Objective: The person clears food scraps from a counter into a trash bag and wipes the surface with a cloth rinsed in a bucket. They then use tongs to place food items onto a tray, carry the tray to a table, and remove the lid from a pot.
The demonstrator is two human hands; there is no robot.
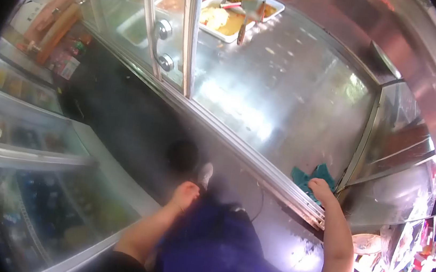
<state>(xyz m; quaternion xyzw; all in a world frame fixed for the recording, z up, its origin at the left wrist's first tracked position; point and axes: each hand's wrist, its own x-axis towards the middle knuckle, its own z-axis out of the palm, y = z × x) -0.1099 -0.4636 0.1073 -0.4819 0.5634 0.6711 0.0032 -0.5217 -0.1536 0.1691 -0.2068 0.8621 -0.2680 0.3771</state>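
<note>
My right hand is closed on a teal cloth, which lies bunched on the steel surface inside the display case, at its near right corner. The sliding-door track runs just left of that hand. Low in the middle, my left hand hangs in front of my dark blue apron, away from the case. Its fingers are curled, but too small and blurred to tell whether they hold anything.
White trays of food stand at the far end, with a spatula across one. Glass sliding doors are beside them. A glass-door fridge is at the left, over the dark floor. Assorted goods crowd the lower right.
</note>
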